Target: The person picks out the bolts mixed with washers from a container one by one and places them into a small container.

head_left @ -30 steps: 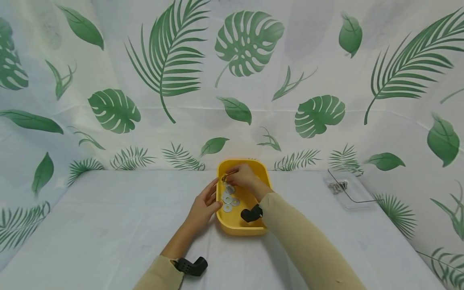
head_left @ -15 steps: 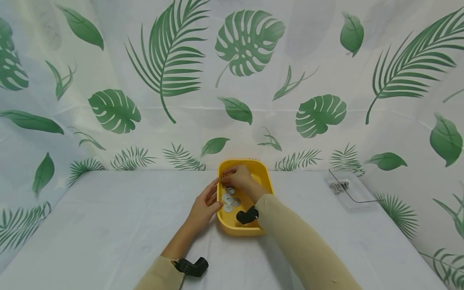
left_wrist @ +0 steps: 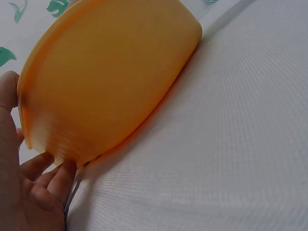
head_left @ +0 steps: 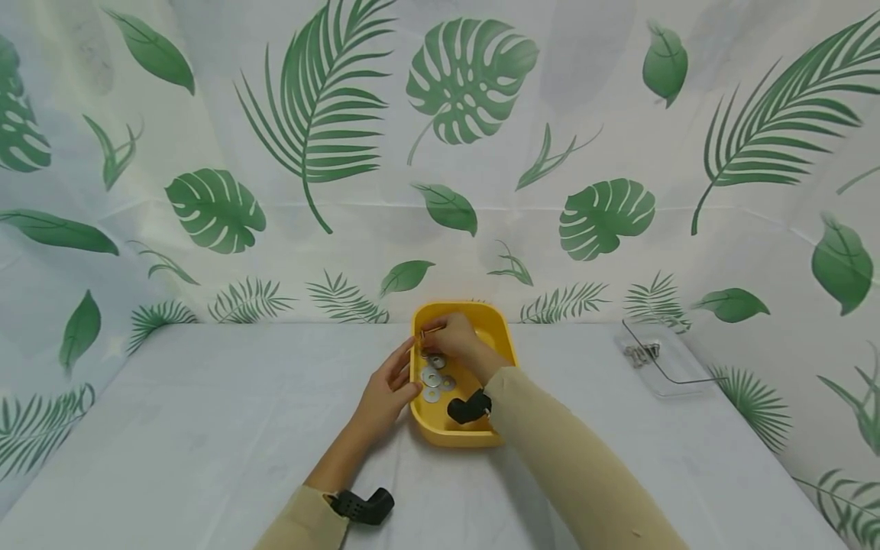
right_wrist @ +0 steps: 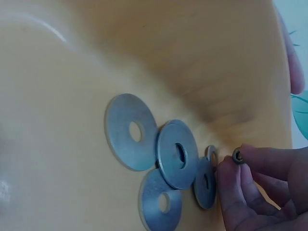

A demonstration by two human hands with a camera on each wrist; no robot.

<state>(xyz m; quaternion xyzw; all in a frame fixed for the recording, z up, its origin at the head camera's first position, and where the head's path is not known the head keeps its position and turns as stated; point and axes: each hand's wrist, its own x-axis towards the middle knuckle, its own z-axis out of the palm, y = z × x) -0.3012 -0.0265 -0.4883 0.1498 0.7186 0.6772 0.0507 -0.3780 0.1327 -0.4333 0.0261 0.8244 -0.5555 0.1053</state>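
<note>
A yellow plastic tray (head_left: 457,439) stands at the middle of the table. My left hand (head_left: 383,393) holds its left wall, with the thumb by the rim and the fingertips on the outside. Inside the tray, my right hand (head_left: 455,336) pinches a small bolt with a hex socket in its end (right_wrist: 237,155) between thumb and fingers. Several flat washers (right_wrist: 177,154) lie on the tray floor, some overlapping; one smaller ring (right_wrist: 212,156) shows right beside the pinching fingertips. Much of the bolt's shank is hidden by the fingers.
To the right, a shallow clear box (head_left: 670,363) holds several small metal pieces (head_left: 642,354), with a bent thin rod (head_left: 674,381) across it. A leaf-printed cloth (head_left: 440,137) hangs behind the white table (head_left: 206,428).
My right hand has shifted slightly left toward the tray's left wall with the bolt, then stays nearly still. My left hand has kept its place on the tray.
</note>
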